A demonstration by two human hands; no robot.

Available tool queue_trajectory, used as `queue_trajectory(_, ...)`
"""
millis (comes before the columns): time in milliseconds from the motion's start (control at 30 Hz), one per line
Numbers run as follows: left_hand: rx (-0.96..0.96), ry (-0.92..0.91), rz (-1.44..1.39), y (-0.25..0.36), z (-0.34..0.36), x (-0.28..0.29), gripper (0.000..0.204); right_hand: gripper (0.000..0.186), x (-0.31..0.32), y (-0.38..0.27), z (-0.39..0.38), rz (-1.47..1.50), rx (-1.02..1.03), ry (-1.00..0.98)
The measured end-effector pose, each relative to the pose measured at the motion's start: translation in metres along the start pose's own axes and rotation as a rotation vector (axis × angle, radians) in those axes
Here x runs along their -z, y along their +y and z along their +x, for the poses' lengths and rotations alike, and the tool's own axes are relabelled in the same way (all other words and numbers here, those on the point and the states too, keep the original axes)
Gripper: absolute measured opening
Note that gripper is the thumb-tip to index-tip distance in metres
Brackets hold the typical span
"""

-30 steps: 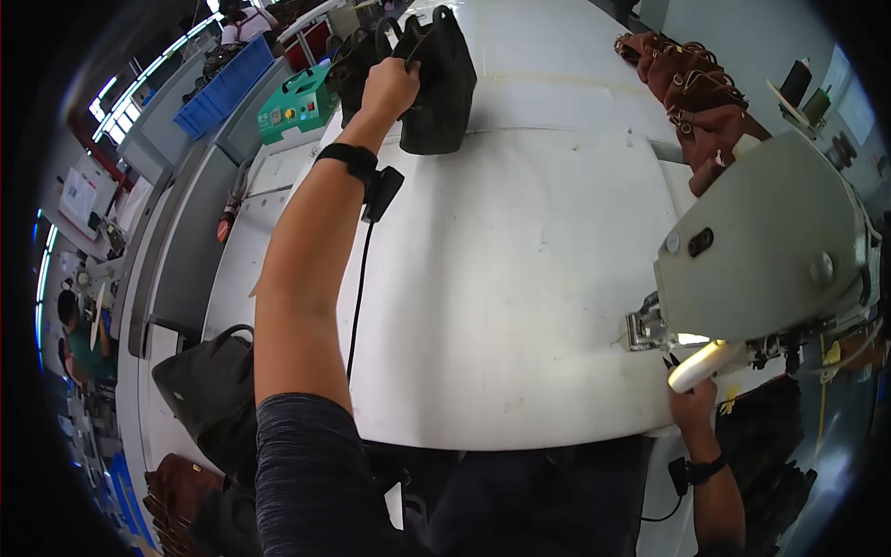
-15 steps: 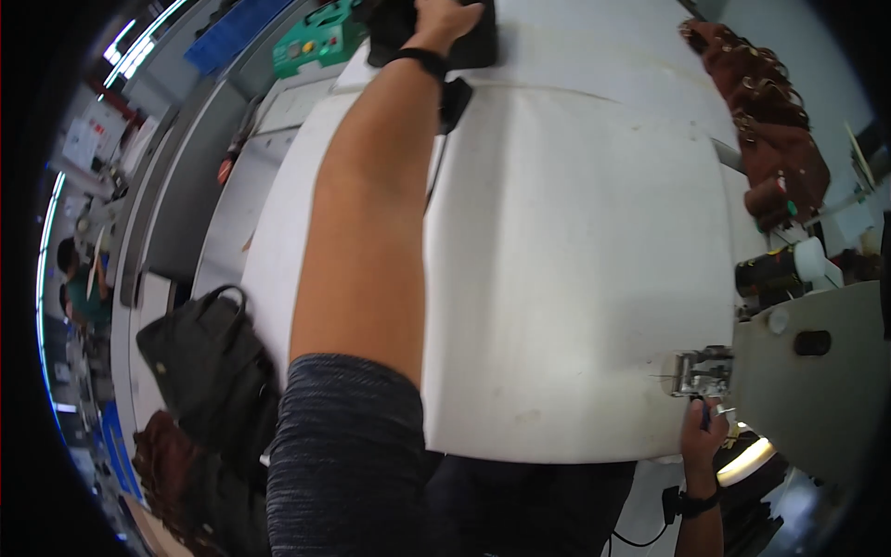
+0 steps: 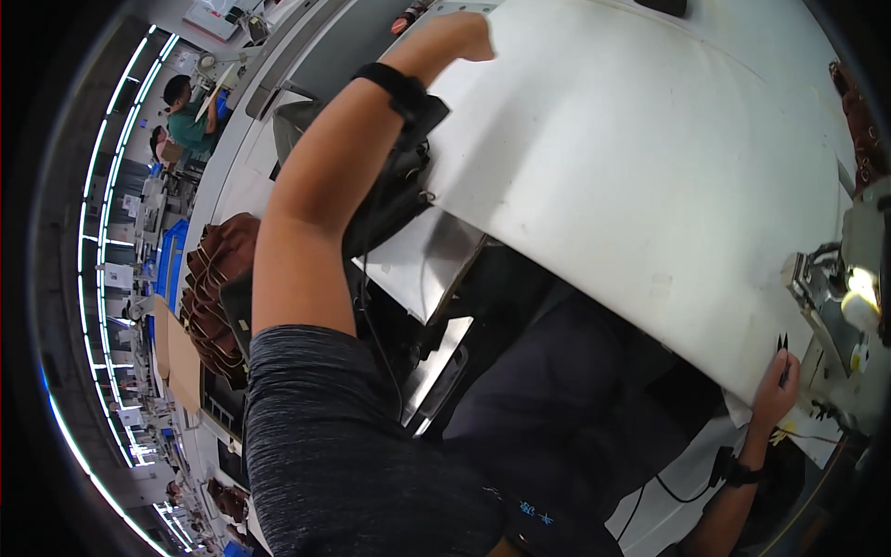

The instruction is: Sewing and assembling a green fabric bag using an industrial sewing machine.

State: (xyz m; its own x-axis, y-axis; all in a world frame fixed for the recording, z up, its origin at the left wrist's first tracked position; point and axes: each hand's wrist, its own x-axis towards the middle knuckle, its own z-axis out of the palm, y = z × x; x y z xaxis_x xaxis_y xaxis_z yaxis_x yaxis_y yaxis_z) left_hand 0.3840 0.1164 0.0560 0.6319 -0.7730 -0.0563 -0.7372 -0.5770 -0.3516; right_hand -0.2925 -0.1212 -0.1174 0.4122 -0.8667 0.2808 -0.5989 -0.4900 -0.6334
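My left arm (image 3: 311, 195) reaches up across the left part of the picture, a black band on its wrist. My left hand (image 3: 467, 37) is over the far left edge of the white tabletop (image 3: 640, 167). It is bent away, and its fingers are hidden. A dark bag (image 3: 394, 209) lies partly behind the left forearm. At the lower right, my right hand (image 3: 776, 390) is closed on small dark thread snips (image 3: 782, 345), with two pointed tips upward. They are beside the sewing machine's metal presser parts (image 3: 809, 278).
A sewing machine head with a lit lamp (image 3: 861, 286) stands at the right. Brown leather pieces with metal rings (image 3: 218, 288) lie at the left. A black object (image 3: 664, 6) shows at the top edge. People (image 3: 190, 116) work in the left background.
The view has turned to the left. My left hand has come away from the black object at the far side. My right hand has drawn back from the presser parts, and the snips now show.
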Motion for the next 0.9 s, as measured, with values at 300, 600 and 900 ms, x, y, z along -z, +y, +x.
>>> queue_trajectory(300,0.264,-0.081,-0.108,-0.081,-0.072,-0.135,0.052,0.025,-0.006,-0.003,0.011,0.028,0.15,0.051)
queue_trajectory(600,0.496,0.003,-0.746,-0.141,-0.086,-0.041,0.041,0.026,0.002,-0.012,0.001,-0.038,0.062,0.098)
queue_trajectory(900,0.209,0.85,-1.407,-0.131,-0.146,0.127,0.038,0.028,-0.004,-0.016,0.025,-0.111,0.05,0.162)
